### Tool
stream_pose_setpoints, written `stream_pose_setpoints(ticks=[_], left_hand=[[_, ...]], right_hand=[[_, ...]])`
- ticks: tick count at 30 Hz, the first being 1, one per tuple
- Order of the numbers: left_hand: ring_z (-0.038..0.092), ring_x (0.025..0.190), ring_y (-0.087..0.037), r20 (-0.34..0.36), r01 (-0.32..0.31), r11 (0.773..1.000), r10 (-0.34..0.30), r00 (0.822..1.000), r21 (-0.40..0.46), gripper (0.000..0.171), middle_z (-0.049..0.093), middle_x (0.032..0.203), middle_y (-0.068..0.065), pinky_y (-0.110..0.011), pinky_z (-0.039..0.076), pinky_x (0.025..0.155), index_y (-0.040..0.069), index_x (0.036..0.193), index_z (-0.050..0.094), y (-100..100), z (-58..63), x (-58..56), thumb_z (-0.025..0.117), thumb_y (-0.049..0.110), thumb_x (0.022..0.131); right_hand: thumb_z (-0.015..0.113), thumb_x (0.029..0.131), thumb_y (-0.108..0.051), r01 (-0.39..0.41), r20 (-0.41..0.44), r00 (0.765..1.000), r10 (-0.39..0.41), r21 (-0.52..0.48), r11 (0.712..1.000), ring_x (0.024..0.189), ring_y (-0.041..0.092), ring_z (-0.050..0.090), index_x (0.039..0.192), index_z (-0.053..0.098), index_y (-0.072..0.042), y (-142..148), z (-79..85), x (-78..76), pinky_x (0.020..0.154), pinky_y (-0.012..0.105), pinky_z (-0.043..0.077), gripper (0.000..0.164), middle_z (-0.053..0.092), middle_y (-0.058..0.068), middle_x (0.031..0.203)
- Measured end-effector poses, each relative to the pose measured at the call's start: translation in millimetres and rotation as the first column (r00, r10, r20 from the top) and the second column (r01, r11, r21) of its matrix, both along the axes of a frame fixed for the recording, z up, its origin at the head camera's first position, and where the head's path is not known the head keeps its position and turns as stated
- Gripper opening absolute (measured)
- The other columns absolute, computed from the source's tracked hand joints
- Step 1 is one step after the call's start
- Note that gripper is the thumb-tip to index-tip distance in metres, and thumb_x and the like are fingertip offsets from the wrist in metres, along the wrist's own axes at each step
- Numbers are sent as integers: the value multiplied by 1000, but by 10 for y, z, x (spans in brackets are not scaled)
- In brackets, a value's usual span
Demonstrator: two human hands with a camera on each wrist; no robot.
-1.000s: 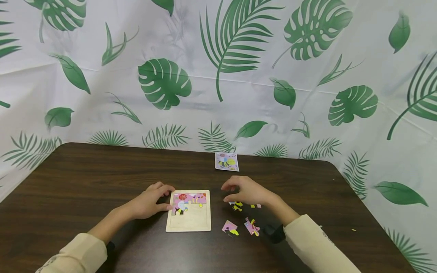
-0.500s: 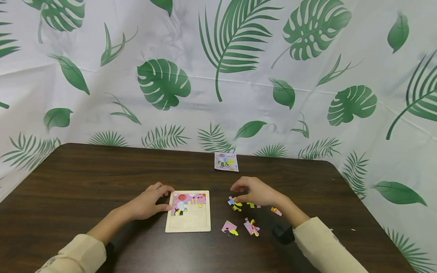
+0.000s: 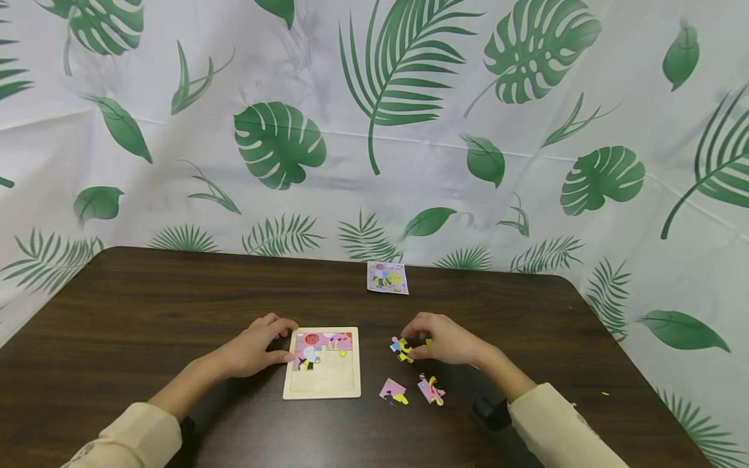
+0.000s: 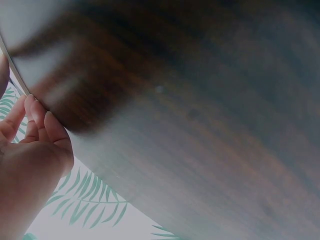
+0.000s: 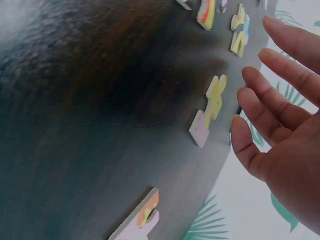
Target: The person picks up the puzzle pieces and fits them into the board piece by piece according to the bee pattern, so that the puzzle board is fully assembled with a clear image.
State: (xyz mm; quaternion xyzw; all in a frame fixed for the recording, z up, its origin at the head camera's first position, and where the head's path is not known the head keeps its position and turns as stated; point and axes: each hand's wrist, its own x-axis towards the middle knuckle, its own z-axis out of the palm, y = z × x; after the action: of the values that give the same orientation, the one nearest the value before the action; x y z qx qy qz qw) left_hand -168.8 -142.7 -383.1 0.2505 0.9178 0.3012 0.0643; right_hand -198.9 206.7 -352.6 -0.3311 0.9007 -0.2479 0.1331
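Observation:
My left hand (image 3: 254,346) holds the left edge of a square wooden puzzle board (image 3: 322,385), thumb at its side and fingers at the upper left corner. Pink picture pieces fill the board's top and left part; bare wood shows below. My right hand (image 3: 443,338) hovers with loosely bent, spread fingers over a blue-and-yellow puzzle piece (image 3: 398,344) and holds nothing. In the right wrist view, the right hand (image 5: 287,120) is apart from a yellow-and-pink piece (image 5: 214,102). In the left wrist view, the left hand's fingertips (image 4: 31,99) meet the board's edge.
Nearer me lie a pink-and-yellow piece (image 3: 393,390) and a pink piece with a yellow-and-red band (image 3: 432,390). An orange-and-pink piece (image 5: 145,217) shows in the right wrist view. A bee picture card (image 3: 387,278) lies at the back of the dark table (image 3: 205,286).
My right hand has moved rightward and lower over the loose pieces, uncovering the blue-and-yellow one. My left hand and the board have stayed put.

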Motion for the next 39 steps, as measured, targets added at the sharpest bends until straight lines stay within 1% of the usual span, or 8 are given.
stream_pose_setpoints(ticks=[5, 12, 19, 25, 30, 39], left_hand=[[44, 94, -25, -3, 0, 1000, 0, 1000, -1, 42, 46, 99, -3, -44, 40, 80, 5, 117, 51, -2, -4, -1, 68, 23, 83], [44, 94, -25, -10, 10, 1000, -10, 1000, 1, 42, 46, 99, -3, -44, 40, 80, 4, 117, 51, 3, 8, 8, 67, 23, 83], [44, 95, -25, -10, 10, 1000, -10, 1000, 1, 42, 46, 98, -3, -44, 40, 80, 4, 117, 51, 0, 18, 13, 67, 23, 83], [44, 94, -24, -9, 7, 1000, -7, 1000, 0, 42, 46, 97, -3, -43, 40, 80, 4, 117, 51, 1, 15, 15, 67, 24, 83], [44, 94, -24, -8, 4, 1000, -4, 1000, -3, 42, 46, 98, -3, -43, 40, 80, 4, 117, 51, 0, 6, 10, 67, 24, 83], [44, 95, -25, 1, 3, 1000, -3, 1000, -7, 42, 46, 99, -3, -44, 39, 81, 4, 118, 51, 1, 0, 0, 67, 24, 84]], right_hand=[[72, 78, -12, -11, -27, 1000, 11, 0, 1000, 85, 21, 53, 102, 65, -4, 27, -37, -1, 77, 37, 45, 26, 59, 5, 97], [73, 77, -11, -12, -42, 999, 12, 1, 1000, 85, 20, 53, 100, 65, -5, 40, -83, -3, 77, 36, 45, 25, 59, 3, 96], [70, 79, -7, -8, -37, 999, 9, 20, 1000, 86, 20, 53, 103, 64, -4, 43, -83, -11, 79, 37, 45, 25, 58, 4, 98], [68, 80, -4, -21, -48, 999, 23, 30, 999, 86, 20, 53, 104, 64, -4, 44, -96, -23, 78, 37, 45, 25, 56, 5, 98], [68, 80, -2, -22, -43, 999, 24, 41, 999, 87, 20, 53, 106, 64, -5, 39, -108, -36, 79, 37, 45, 27, 56, 4, 99], [70, 78, -3, -19, -32, 999, 20, 29, 999, 88, 21, 52, 103, 65, -7, 39, -116, -38, 78, 38, 44, 25, 54, 2, 96]])
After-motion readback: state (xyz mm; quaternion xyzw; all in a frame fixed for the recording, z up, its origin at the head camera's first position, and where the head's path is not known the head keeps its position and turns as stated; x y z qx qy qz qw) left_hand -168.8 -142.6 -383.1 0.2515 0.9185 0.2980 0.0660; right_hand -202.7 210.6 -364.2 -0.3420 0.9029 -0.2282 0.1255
